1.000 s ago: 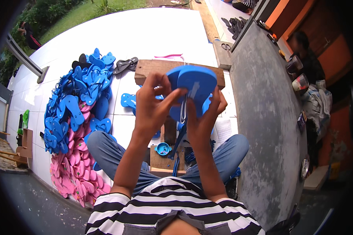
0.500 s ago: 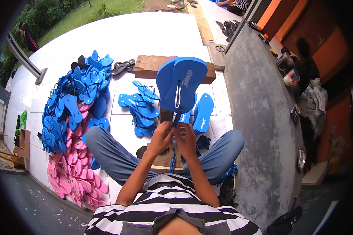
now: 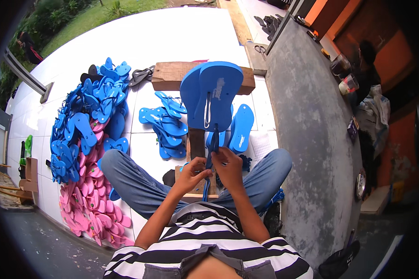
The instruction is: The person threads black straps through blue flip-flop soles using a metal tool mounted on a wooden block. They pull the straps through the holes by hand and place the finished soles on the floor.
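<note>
A pair of blue flip-flop soles (image 3: pixel 223 86) stands upright in front of me at a wooden stand, with a thin white metal loop (image 3: pixel 207 109) lying along the front sole. From their lower end a dark blue strap (image 3: pixel 216 135) hangs down toward my lap. My right hand (image 3: pixel 229 168) pinches this strap between thumb and fingers just below the soles. Close by on the left, my left hand (image 3: pixel 193 176) has its thumb and forefinger apart, the tips near the strap. More blue strap (image 3: pixel 206 189) dangles below the hands, over a small wooden board (image 3: pixel 212 188) between my legs.
A wooden beam (image 3: pixel 170 76) crosses behind the soles. Blue flip-flops (image 3: pixel 165 123) lie left of the stand, with loose blue soles (image 3: pixel 241 128) on its right. Farther left are heaps of blue flip-flops (image 3: pixel 84 125) and pink flip-flops (image 3: pixel 91 204). Scissors (image 3: pixel 260 49) rest on a ledge.
My hands were together at the strap just under the soles. The left hand has come away from it, fingers parted, and both hands sit slightly lower. More strap shows between soles and hands.
</note>
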`<action>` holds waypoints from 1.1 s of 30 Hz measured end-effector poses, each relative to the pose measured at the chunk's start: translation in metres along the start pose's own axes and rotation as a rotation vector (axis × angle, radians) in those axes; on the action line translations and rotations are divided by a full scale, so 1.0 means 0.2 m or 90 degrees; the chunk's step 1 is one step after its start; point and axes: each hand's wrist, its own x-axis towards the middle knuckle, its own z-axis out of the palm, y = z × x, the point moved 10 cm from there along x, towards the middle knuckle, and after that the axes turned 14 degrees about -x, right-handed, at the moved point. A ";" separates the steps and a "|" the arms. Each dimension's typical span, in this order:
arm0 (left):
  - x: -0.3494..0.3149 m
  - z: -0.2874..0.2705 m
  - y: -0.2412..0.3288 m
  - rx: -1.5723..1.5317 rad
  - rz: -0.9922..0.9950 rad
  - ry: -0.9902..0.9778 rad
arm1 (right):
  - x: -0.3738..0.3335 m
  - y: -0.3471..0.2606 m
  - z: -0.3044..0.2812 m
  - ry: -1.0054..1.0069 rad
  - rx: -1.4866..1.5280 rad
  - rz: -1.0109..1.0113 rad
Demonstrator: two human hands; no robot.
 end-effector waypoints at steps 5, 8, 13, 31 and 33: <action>-0.04 -0.15 -0.08 -0.092 -0.055 0.043 | -0.04 0.04 0.00 -0.097 0.303 0.064; -0.02 -0.29 0.01 -0.080 0.015 0.094 | -0.08 0.08 0.03 -0.203 0.529 0.207; -0.02 -0.55 0.43 -0.137 0.267 0.233 | -0.11 0.12 -0.05 -0.293 0.386 0.201; 0.21 0.26 0.65 -0.248 0.051 -0.164 | 0.16 -0.44 -0.12 -0.198 0.581 -0.137; 0.24 0.15 0.74 -0.114 0.154 -0.057 | 0.21 -0.46 -0.11 -0.146 0.627 -0.163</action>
